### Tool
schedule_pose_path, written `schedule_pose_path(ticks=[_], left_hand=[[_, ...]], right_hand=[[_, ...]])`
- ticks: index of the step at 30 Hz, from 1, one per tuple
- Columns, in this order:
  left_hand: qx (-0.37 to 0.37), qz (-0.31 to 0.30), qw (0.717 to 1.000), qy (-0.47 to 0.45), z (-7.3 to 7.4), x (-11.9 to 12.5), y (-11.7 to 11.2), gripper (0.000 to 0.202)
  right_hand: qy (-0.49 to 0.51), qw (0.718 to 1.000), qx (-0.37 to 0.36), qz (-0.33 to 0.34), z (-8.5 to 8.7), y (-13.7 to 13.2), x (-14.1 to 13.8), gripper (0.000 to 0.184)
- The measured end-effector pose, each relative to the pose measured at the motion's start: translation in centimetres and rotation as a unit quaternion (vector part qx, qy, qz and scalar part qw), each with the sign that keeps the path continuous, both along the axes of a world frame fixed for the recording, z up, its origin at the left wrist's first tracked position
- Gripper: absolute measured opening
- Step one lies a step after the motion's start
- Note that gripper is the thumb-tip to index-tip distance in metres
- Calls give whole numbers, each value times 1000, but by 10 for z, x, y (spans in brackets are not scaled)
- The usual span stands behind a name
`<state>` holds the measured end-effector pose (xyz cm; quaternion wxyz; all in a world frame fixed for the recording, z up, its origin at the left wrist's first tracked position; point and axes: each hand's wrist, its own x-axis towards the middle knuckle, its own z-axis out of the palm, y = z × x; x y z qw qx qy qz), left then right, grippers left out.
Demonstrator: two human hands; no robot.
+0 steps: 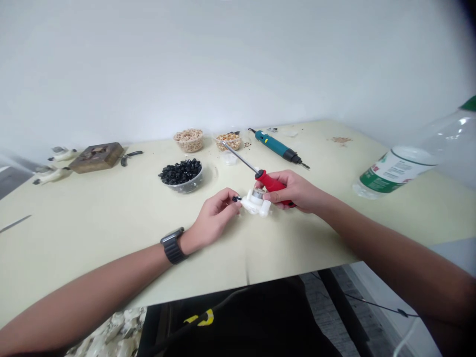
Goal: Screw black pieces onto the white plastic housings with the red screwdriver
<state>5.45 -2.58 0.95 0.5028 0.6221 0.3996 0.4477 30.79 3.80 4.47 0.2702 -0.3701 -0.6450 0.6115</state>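
A small white plastic part (pixel 256 203) with a metal piece on top lies on the pale table (pixel 92 223) between my hands. My left hand (pixel 215 215), a dark watch on its wrist, pinches a tiny black piece (pixel 235 199) against the part's left end. My right hand (pixel 297 191) is closed around a red-handled screwdriver (pixel 270 183) and also touches the part's right side. The screwdriver's metal shaft (pixel 240 157) points up and away to the left.
A bowl of black pieces (pixel 182 174) sits just behind my left hand, with two tubs of tan bits (pixel 189 140) further back. A teal electric driver (pixel 278 147) lies behind my right hand. A plastic bottle (pixel 409 161) lies at the right. A wooden block (pixel 97 156) and pliers (pixel 130 156) sit far left.
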Motion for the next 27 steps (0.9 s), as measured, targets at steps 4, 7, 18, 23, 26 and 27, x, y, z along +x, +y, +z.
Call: schedule_pose_path(ticks=[4, 7, 18, 23, 26, 27], left_hand=[[57, 29, 997, 50, 1, -2, 1, 18], [121, 48, 987, 90, 3, -3, 2, 19], [179, 60, 965, 180, -3, -4, 9, 22], [192, 47, 954, 225, -6, -4, 9, 34], [202, 36, 943, 261, -6, -4, 8, 41], [205, 35, 938, 276, -5, -4, 7, 42]], right_hand=[[-16, 1000, 16, -9, -1, 0, -1, 53], [-29, 999, 33, -24, -1, 0, -4, 55], [-58, 993, 96, -43, -9, 1, -12, 43], [-76, 989, 122, -32, -14, 1, -12, 39], [-88, 987, 134, -29, -15, 0, -12, 41], [-91, 986, 139, -29, -15, 0, -13, 41]])
